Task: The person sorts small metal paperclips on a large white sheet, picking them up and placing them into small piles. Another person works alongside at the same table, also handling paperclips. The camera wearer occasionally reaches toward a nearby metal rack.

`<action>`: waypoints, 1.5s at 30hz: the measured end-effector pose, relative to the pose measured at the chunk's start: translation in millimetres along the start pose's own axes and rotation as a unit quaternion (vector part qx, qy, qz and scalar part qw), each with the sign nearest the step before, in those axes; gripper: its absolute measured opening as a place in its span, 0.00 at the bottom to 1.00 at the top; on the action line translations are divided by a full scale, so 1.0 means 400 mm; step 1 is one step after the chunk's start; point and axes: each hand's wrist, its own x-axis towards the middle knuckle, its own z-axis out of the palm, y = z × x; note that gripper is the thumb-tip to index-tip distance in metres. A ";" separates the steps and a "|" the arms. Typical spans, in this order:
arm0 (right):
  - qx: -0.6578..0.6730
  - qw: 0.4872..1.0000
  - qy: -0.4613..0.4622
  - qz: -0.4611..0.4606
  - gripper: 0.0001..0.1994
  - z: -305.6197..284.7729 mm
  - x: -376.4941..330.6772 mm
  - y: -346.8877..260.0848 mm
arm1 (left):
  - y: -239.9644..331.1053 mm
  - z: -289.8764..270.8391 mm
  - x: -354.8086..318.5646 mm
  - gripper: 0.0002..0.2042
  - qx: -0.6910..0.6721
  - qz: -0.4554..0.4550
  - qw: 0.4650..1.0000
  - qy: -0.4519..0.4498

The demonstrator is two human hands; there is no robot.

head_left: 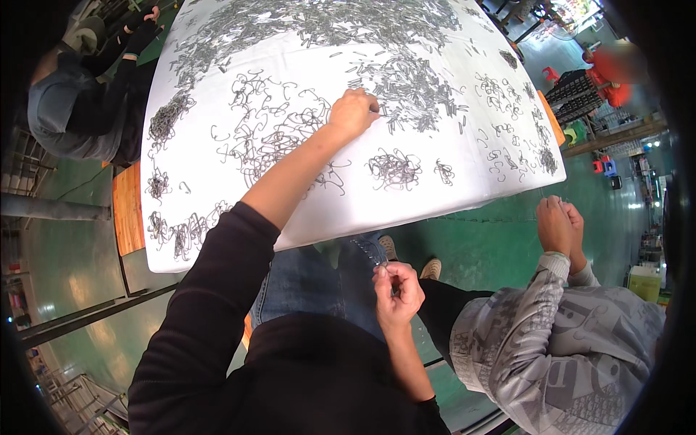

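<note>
My left hand (354, 114) reaches far over the white-covered table, fingers curled down at the left edge of a spread of small dark straight pieces (415, 90). Its fingertips are partly hidden, so what they hold, if anything, does not show. Beneath that forearm lies a loose scatter of dark curved wire-like pieces (264, 141). Close to my body, below the table edge, my right hand (399, 293) is closed in a pinch. A thin, beaded-looking strand (368, 251) runs up and left from its fingertips, over my jeans.
The white-covered table (348, 210) carries small heaps of curved pieces (394, 170) along its near side. A large mass of straight pieces (319, 25) covers the far part. One person in a grey patterned jacket (544, 341) works at right; another person (80, 109) sits at left.
</note>
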 end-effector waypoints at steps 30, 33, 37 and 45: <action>-0.076 0.996 0.020 -0.050 0.07 0.051 -0.031 -0.037 | 0.271 -0.234 -0.633 0.05 -0.498 -0.063 0.865 0.011; -0.103 0.991 0.001 -0.079 0.08 0.050 -0.034 -0.019 | 0.259 -0.218 -0.642 0.05 -0.467 -0.039 0.882 0.038; 0.011 0.999 0.022 -0.038 0.06 0.044 -0.012 0.009 | 0.225 -0.194 -0.649 0.05 -0.454 -0.035 0.888 0.057; -0.079 0.980 -0.178 -0.036 0.08 0.232 0.389 0.110 | 0.168 -0.160 -0.653 0.05 -0.464 -0.049 0.884 0.039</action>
